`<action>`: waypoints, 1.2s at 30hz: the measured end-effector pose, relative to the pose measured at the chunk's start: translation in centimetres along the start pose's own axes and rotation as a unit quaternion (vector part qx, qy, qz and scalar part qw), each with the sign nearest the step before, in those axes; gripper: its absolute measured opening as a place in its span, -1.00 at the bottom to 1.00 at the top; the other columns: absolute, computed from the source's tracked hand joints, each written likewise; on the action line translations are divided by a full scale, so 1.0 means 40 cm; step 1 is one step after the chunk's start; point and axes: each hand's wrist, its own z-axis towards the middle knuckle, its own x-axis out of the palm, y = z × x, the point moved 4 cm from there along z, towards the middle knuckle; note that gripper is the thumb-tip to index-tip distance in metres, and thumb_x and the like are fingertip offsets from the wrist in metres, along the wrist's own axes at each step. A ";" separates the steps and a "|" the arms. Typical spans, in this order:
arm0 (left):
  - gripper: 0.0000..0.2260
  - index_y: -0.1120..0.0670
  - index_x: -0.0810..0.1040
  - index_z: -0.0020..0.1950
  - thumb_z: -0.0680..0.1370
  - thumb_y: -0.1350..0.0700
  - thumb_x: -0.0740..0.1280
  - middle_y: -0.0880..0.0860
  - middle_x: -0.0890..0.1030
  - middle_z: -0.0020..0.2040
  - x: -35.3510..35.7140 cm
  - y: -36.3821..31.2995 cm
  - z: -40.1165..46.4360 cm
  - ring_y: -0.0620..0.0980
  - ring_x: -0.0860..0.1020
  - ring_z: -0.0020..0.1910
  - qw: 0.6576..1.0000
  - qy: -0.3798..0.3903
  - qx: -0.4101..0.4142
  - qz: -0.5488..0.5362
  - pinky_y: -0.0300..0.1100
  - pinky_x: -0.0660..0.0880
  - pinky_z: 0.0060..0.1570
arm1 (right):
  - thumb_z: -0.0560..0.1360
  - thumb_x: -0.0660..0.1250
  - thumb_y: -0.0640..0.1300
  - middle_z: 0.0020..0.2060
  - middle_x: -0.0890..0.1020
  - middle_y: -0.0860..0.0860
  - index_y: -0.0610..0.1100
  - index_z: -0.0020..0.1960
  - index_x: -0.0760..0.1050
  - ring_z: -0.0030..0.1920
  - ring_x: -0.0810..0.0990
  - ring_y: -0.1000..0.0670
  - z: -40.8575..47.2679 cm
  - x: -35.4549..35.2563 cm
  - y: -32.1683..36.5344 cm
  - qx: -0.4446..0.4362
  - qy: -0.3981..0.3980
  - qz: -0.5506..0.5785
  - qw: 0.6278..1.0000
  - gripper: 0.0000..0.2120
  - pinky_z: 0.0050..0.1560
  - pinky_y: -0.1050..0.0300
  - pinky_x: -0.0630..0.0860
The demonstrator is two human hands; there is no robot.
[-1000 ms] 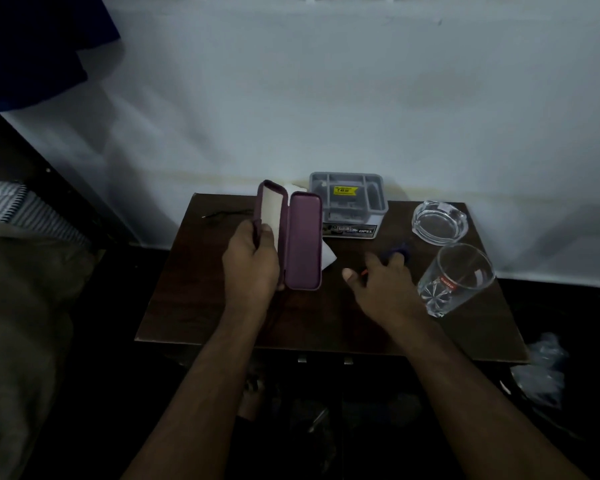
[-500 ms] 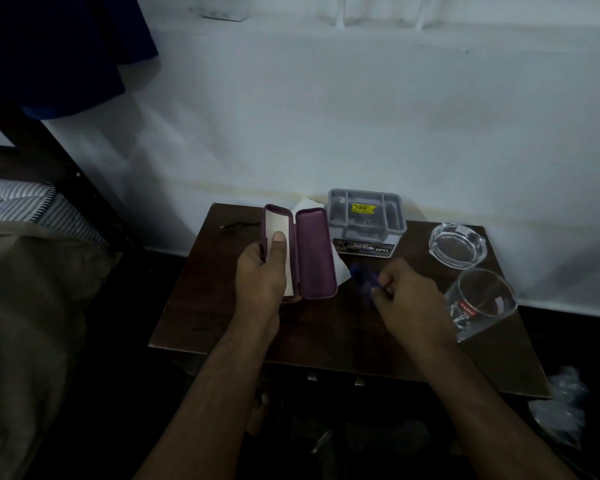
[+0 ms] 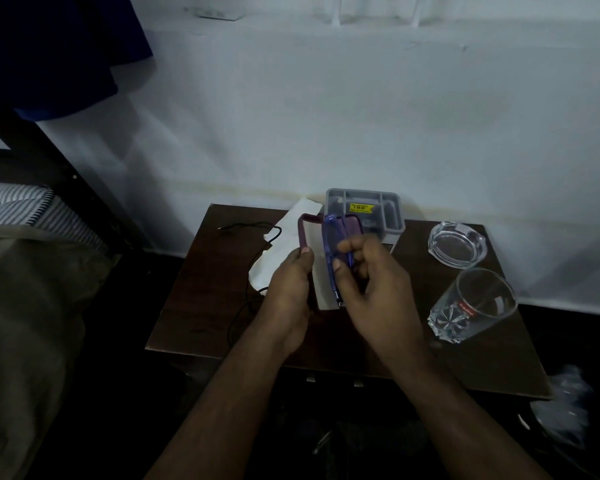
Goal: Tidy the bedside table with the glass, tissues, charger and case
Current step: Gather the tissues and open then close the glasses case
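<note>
While the left hand (image 3: 288, 289) grips the open case (image 3: 309, 233), right hand (image 3: 371, 285) pinching blue glasses (image 3: 329, 251), tissue (image 3: 278, 258) half hidden behind, glass (image 3: 471, 306) beside

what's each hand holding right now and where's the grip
The left hand holds the open purple case by its left side. The right hand pinches folded blue glasses mid-frame, over the case.

You were in a dim bedroom.
A striped mattress (image 3: 21, 209) on a dark bed frame (image 3: 59, 171) sat beside a small wooden bedside table (image 3: 201, 306) against a white wall (image 3: 361, 116), with a glass ashtray (image 3: 457, 244) on top.
</note>
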 end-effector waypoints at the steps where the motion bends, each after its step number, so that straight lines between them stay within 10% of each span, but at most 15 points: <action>1: -0.67 -0.01 0.64 0.19 0.74 0.05 0.07 0.07 0.76 0.02 0.004 0.003 -0.002 0.03 0.72 0.00 1.000 0.009 0.003 -0.003 -0.06 0.63 -0.05 | 0.59 0.37 -0.16 -0.02 0.61 0.14 0.00 0.18 0.48 -0.12 0.60 0.17 0.000 0.002 -0.003 0.004 0.003 -0.005 1.000 -0.80 -0.11 0.17 0.60; 8: -0.70 0.02 0.62 0.08 0.74 0.02 0.10 0.07 0.70 -0.04 0.036 0.008 -0.016 0.02 0.66 -0.09 0.999 0.030 -0.010 -0.005 -0.05 0.61 -0.03 | 0.57 0.37 -0.23 0.14 0.64 0.07 -0.02 0.22 0.49 0.13 0.66 0.04 -0.003 0.019 -0.008 -0.012 0.055 -0.028 0.998 -0.74 0.11 -0.04 0.63; 19: -0.65 -0.02 0.68 0.06 0.73 -0.01 0.09 0.00 0.76 -0.09 0.027 0.014 -0.017 -0.07 0.71 -0.13 0.999 0.013 -0.017 -0.043 -0.14 0.60 -0.15 | 0.67 0.25 -0.02 0.15 0.65 0.12 0.10 0.51 0.24 0.06 0.63 0.14 -0.004 0.019 0.008 -0.012 0.084 -0.057 0.995 -0.55 0.00 0.19 0.54; 28: -0.59 0.14 0.56 0.33 0.73 -0.07 0.07 0.17 0.65 -0.09 0.008 -0.024 -0.016 0.09 0.64 -0.20 0.984 -0.014 -0.021 -0.176 -0.07 0.59 -0.15 | 0.64 0.28 -0.10 0.18 0.41 -0.06 -0.16 0.29 0.50 0.15 0.50 -0.09 0.000 -0.035 0.045 -0.113 -0.100 -0.193 0.969 -0.74 0.08 -0.08 0.55; 36: -0.54 0.28 0.48 0.42 0.74 -0.03 0.08 0.25 0.54 -0.20 0.006 -0.018 -0.016 0.16 0.54 -0.30 0.990 -0.039 0.007 -0.138 -0.08 0.56 -0.25 | 0.68 -0.01 0.24 -0.07 0.72 -0.07 -0.02 0.16 0.59 -0.18 0.73 -0.04 -0.004 0.003 -0.062 0.279 0.045 0.129 0.951 -0.51 -0.23 0.03 0.68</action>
